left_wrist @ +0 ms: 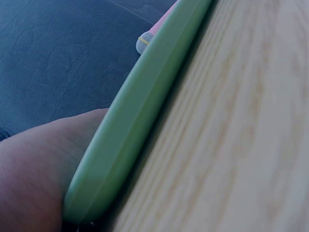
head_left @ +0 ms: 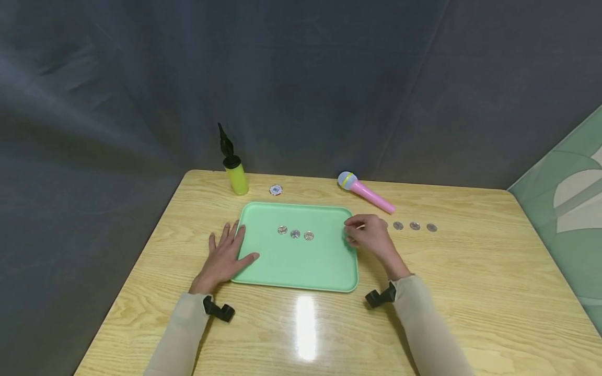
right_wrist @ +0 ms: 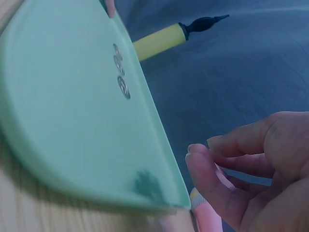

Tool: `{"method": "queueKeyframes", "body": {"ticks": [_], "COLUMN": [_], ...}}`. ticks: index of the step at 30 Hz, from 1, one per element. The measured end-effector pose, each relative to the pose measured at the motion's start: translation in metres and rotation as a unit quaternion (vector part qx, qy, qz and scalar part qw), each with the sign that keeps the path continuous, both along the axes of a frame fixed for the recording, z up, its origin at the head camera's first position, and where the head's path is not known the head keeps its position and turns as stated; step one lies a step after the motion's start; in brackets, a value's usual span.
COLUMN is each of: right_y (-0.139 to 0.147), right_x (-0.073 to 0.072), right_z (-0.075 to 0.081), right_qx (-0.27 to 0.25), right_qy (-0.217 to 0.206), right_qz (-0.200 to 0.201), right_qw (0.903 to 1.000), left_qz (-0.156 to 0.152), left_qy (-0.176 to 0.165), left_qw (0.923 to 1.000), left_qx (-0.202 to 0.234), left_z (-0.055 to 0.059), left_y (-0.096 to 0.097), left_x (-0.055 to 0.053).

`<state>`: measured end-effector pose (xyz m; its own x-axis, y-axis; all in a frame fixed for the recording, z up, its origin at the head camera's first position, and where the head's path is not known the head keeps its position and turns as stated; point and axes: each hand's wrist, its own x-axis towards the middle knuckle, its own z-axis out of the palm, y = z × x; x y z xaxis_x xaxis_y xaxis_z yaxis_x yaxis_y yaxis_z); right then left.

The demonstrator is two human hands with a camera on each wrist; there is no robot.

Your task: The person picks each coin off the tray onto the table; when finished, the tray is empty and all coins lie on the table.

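Observation:
A mint-green tray (head_left: 296,271) lies on the wooden table, bearing a short row of 3 silvery coins (head_left: 295,234). My left hand (head_left: 226,261) spreads its fingers at the tray's left edge, the thumb reaching over the rim. In the left wrist view, the tray's outer side (left_wrist: 135,106) hides most of that hand. Above the tray's right rim, my right hand (head_left: 371,237) has its thumb and forefinger bent close together. The right wrist view shows the fingertips (right_wrist: 198,150) nearly meeting; whether something thin is between them is unclear. Several more coins (head_left: 415,226) line up to its right, one partly hidden by the hand.
A yellow-green hand pump (head_left: 237,177) with a black nozzle stands at the back left. Beside it lies a white poker chip (head_left: 276,190). A pink toy microphone (head_left: 371,197) lies behind the right hand. Dark cloth (head_left: 301,94) hangs along the table's back edge.

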<state>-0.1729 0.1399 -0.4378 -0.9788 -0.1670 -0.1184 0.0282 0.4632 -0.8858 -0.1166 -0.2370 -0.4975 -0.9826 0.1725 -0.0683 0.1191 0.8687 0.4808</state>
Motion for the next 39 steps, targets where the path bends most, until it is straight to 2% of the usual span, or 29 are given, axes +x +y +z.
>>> {"method": "queueKeyframes", "body": {"ticks": [12, 30, 39], "right_y": [-0.029, -0.059, -0.07], "right_x": [-0.005, -0.01, -0.012], "right_z": [-0.004, -0.017, -0.025], "right_qx": [-0.011, -0.001, 0.027], "right_qy": [-0.01, 0.002, -0.001], "right_qz": [0.015, 0.053, 0.048], "right_qw": [0.9998, 0.9986, 0.9985], "left_qz": [0.001, 0.001, 0.001], "left_qy": [0.001, 0.0, -0.001], "left_qw": [1.0, 1.0, 1.0], "left_qx": [-0.003, 0.003, -0.002], "left_z": [-0.001, 0.0, -0.001], "left_y": [0.0, 0.001, 0.0], "left_x": [-0.001, 0.001, 0.0]}}
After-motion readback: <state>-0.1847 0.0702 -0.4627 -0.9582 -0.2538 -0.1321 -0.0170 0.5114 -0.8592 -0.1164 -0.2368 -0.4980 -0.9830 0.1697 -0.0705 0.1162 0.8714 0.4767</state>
